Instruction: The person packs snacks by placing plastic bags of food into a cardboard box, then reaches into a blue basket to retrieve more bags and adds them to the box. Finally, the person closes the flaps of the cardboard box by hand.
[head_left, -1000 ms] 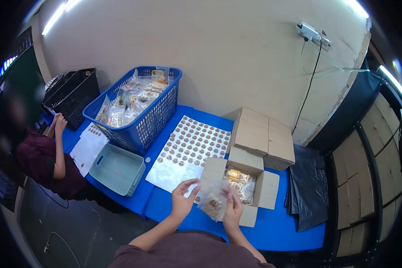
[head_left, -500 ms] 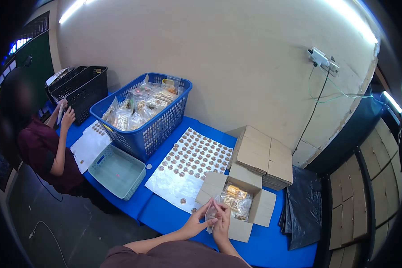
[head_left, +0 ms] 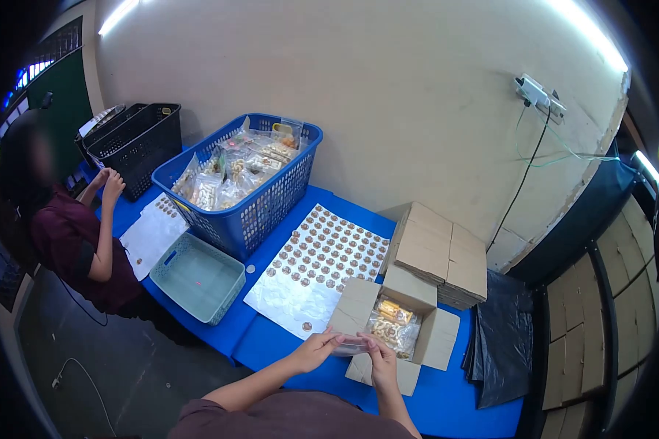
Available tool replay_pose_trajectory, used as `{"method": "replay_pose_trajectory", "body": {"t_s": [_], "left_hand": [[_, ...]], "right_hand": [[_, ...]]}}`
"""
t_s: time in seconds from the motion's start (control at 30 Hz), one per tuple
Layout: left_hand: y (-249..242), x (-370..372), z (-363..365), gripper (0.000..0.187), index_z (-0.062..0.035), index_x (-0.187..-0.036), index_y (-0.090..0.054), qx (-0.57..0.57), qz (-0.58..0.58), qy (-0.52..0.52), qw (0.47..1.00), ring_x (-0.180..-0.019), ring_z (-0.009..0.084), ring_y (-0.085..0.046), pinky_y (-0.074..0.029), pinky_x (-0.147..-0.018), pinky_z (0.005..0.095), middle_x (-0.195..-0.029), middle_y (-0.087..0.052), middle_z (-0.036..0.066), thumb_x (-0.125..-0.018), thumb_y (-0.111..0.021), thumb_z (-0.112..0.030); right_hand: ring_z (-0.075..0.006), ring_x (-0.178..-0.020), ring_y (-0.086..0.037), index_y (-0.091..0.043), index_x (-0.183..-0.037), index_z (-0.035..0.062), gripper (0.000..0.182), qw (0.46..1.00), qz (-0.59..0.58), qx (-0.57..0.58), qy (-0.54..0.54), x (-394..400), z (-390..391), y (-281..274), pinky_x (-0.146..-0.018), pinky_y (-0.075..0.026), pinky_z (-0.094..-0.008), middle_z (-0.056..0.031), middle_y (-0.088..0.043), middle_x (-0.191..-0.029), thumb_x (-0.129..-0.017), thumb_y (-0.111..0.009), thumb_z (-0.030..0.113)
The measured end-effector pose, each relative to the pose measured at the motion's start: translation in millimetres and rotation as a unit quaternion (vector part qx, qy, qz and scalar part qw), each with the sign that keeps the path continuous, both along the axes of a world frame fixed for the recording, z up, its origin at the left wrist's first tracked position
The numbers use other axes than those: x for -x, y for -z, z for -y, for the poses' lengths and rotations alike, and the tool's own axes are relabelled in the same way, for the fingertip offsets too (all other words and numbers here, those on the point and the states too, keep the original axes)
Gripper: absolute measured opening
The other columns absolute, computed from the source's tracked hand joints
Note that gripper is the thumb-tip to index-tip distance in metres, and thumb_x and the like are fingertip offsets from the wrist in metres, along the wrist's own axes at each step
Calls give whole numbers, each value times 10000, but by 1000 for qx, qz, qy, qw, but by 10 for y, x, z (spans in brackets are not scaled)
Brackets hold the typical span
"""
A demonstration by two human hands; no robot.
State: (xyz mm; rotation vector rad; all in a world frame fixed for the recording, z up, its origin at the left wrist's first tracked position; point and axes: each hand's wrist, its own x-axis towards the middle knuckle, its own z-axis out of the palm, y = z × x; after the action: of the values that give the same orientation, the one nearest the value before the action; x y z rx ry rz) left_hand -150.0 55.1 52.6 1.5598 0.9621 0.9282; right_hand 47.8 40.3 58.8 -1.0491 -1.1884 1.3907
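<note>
A clear plastic bag is stretched between my two hands, level and seen almost edge-on. My left hand pinches its left end; my right hand grips the right end. Just beyond them stands an open cardboard box, its flaps folded outward. Inside the box lie clear packets of pale snack pieces and an orange-yellow packet. To the left of the box is a white sheet bearing rows of round brown stickers. What the bag between my hands contains, if anything, I cannot make out.
A blue basket full of snack packets stands behind a grey-green tray. Flattened cartons are stacked against the wall, beside black plastic sheets. At the left, a co-worker stands by another sticker sheet and black baskets.
My hands have moved from close together to apart, and the bunched, upright bag is now drawn out flat between them. The co-worker's hands have come together. The view has shifted slightly.
</note>
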Motion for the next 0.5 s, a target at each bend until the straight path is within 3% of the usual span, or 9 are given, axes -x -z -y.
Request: {"method": "replay_pose_trajectory", "body": {"t_s": [0.07,0.13,0.17,0.2,0.27,0.3,0.4,0.43,0.5], "left_hand": [[-55,-3,-16,421,-56,-1210,-591,-21,-4,-19,1000,-999,138,-606,-446,-912,292,-1088,-656,111,-1010,-348,-334],[-254,23,-27,436,-61,-1260,-552,77,126,-126,981,-1116,166,-561,-380,-996,344,-1142,-638,126,-1013,-329,-343],[-174,85,-74,488,-92,-1419,-352,100,106,-30,989,-1276,229,-421,-240,-1094,393,-1324,-509,156,-1012,-319,-360],[-164,38,-41,488,-92,-1419,-352,97,104,-34,989,-1276,229,-421,-240,-1094,393,-1324,-509,156,-1012,-319,-360],[-128,-254,114,602,-125,-1491,-99,-5,87,46,995,-1400,278,-182,-118,-1131,421,-1507,-230,148,-1003,-326,-394],[-114,-404,216,715,-147,-1481,85,69,216,64,972,-1426,287,-17,10,-1134,442,-1551,13,123,-989,-358,-418],[-166,-468,251,732,-136,-1484,63,35,100,102,989,-1427,282,-7,42,-1134,411,-1550,4,121,-981,-394,-409],[-272,-456,298,650,-110,-1489,-107,11,23,54,998,-1394,262,-193,-139,-1131,383,-1522,-170,132,-980,-449,-328],[-335,-393,267,594,-70,-1443,-235,84,101,73,989,-1330,238,-310,-241,-1081,357,-1435,-314,133,-962,-498,-298]], "right_hand": [[-227,-1199,-469,-622,-1122,-22,312,998,30,-41,46,9,7,-60,-1015,-360,-359,-147,-528,-1276,-975,-466,205],[-253,-1225,-455,-598,-1161,-25,341,979,90,-122,135,20,33,-192,-1026,-348,-371,-161,-519,-1281,-983,-441,219],[-265,-1238,-449,-586,-1181,-27,356,963,116,-163,179,51,37,-238,-1032,-342,-376,-169,-515,-1284,-987,-428,226],[-278,-1251,-442,-573,-1201,-28,371,944,137,-202,221,115,17,-251,-1037,-336,-382,-176,-511,-1287,-991,-416,234],[-278,-1228,-452,-549,-1227,-29,407,946,154,-239,157,253,-2,-216,-1020,-349,-374,-178,-504,-1281,-985,-423,273],[-277,-1206,-461,-525,-1253,-29,447,941,181,-269,99,265,42,-184,-1002,-362,-365,-181,-497,-1275,-979,-430,311],[-277,-1111,-484,-512,-1282,0,526,936,216,-270,66,170,22,-101,-934,-392,-362,-169,-494,-1191,-928,-513,388],[-268,-1064,-483,-491,-1302,5,574,941,223,-219,132,154,-2,-113,-916,-392,-363,-165,-488,-1158,-863,-605,358],[-247,-1091,-472,-553,-1238,17,572,931,210,-195,227,155,-8,-264,-923,-388,-358,-155,-483,-1192,-749,-745,245]]}}
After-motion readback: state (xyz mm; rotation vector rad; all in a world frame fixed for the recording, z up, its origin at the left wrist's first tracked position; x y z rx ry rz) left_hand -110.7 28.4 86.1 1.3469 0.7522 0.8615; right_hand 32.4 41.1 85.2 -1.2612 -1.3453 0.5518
